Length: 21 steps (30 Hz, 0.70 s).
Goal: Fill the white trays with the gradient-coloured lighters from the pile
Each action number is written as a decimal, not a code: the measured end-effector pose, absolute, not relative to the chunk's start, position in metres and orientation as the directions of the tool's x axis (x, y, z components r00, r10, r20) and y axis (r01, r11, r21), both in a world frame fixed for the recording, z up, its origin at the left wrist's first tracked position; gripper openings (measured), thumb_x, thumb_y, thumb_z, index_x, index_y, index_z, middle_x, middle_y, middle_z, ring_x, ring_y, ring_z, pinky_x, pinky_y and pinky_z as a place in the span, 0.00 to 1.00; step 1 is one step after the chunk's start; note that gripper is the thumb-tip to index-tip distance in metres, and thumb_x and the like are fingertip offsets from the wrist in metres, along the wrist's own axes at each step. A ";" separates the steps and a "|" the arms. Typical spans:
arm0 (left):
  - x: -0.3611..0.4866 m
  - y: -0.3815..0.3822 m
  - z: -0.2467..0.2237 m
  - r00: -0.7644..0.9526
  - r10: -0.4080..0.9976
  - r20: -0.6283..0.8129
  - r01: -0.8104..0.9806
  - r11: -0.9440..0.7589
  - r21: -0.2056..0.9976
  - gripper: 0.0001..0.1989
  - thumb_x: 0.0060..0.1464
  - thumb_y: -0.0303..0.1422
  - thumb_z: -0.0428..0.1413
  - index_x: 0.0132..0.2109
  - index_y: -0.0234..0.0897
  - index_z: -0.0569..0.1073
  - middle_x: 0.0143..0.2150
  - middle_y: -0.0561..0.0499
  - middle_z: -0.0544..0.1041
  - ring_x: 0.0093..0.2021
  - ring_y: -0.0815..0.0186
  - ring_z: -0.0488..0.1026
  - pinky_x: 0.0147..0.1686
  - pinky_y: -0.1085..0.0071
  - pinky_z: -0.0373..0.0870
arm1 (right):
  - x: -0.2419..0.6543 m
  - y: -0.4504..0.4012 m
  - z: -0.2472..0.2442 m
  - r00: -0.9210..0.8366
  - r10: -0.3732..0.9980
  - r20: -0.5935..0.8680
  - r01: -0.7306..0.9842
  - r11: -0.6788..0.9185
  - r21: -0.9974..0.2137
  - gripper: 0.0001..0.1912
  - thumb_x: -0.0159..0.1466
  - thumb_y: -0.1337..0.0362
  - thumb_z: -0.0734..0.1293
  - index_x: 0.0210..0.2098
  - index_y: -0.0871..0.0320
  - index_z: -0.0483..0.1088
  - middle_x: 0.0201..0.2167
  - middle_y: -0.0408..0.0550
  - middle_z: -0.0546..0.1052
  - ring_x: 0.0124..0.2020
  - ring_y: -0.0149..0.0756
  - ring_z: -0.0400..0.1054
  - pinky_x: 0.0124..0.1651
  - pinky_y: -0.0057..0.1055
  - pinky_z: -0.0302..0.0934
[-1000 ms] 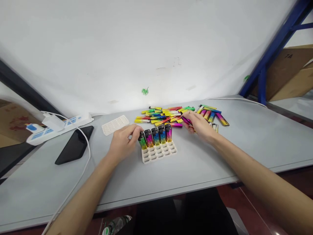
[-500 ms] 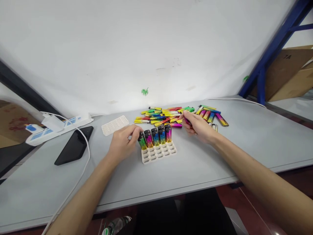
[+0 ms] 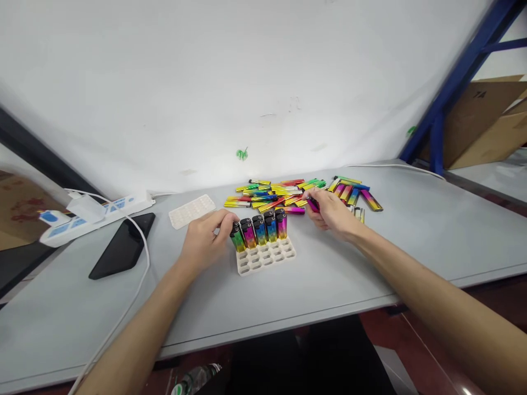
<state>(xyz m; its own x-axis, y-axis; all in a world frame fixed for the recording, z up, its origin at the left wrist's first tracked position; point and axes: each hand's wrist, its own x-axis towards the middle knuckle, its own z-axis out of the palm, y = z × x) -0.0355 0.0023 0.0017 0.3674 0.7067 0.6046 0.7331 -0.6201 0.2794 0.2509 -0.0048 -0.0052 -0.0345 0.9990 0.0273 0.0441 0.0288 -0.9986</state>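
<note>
My left hand [image 3: 208, 238] is curled at the left end of a white tray [image 3: 267, 269] with rows of slots. Its thumb and forefinger meet at the black top of the green-and-gold lighter [image 3: 237, 237]; the other fingertips are hidden. Several shiny lighters with black tops stand upright in the tray's rear rows, among them a blue one [image 3: 260, 231] and a pink one [image 3: 281, 225]. The front slots hold nothing. Beside the loose pile of lighters [image 3: 272, 192], my right hand [image 3: 331, 211] is closed around a magenta lighter [image 3: 313, 205], mostly covered by the fingers.
Another white slotted tray [image 3: 191, 211] lies behind my left hand. To the left are a black phone [image 3: 122, 247], a white cable [image 3: 147, 258] and a power strip [image 3: 99, 218]. More lighters [image 3: 371, 201] lie right of my right hand, and a white wall [image 3: 263, 88] rises behind.
The view has shifted very slightly. Both hands stay in nearly the same places, and the magenta lighter in my right hand shows a little more clearly.
</note>
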 end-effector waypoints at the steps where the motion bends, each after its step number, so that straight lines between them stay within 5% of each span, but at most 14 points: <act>1: -0.035 0.002 0.002 0.365 0.709 0.604 0.734 -0.618 0.281 0.16 0.64 0.32 0.45 0.35 0.37 0.76 0.27 0.56 0.76 0.27 0.72 0.71 0.30 0.77 0.63 | 0.251 -0.004 -0.006 -0.030 0.999 0.022 0.040 0.023 -0.999 0.08 0.66 0.59 0.55 0.33 0.52 0.60 0.14 0.34 0.53 0.15 0.27 0.38 0.17 0.25 0.37; 7: -0.035 0.003 0.000 0.368 0.714 0.596 0.738 -0.614 0.280 0.16 0.64 0.32 0.45 0.35 0.37 0.77 0.27 0.56 0.76 0.28 0.72 0.71 0.30 0.76 0.63 | 0.252 -0.002 -0.009 -0.014 1.000 0.027 0.006 0.027 -1.000 0.14 0.68 0.52 0.53 0.35 0.53 0.63 0.15 0.34 0.52 0.16 0.27 0.38 0.17 0.25 0.37; 16: -0.036 0.003 0.000 0.365 0.715 0.596 0.742 -0.610 0.279 0.17 0.64 0.33 0.44 0.35 0.38 0.76 0.26 0.56 0.76 0.27 0.71 0.71 0.31 0.76 0.63 | 0.249 -0.005 -0.009 -0.051 0.998 0.029 0.089 0.033 -0.995 0.09 0.67 0.58 0.54 0.39 0.51 0.62 0.15 0.34 0.55 0.14 0.28 0.42 0.17 0.25 0.39; 21: -0.035 0.003 0.000 0.367 0.718 0.592 0.740 -0.610 0.282 0.17 0.65 0.33 0.44 0.35 0.38 0.76 0.26 0.56 0.75 0.27 0.71 0.71 0.30 0.75 0.63 | 0.247 -0.004 -0.010 -0.017 0.997 0.069 0.072 0.070 -0.995 0.18 0.69 0.51 0.52 0.37 0.54 0.66 0.17 0.35 0.54 0.16 0.28 0.43 0.18 0.27 0.42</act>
<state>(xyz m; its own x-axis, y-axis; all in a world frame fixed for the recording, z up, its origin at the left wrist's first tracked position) -0.0353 0.0028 0.0003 0.3665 0.7181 0.5916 0.7402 -0.6103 0.2822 0.2471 -0.0041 -0.0098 -0.0171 0.9975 0.0692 0.0724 0.0702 -0.9949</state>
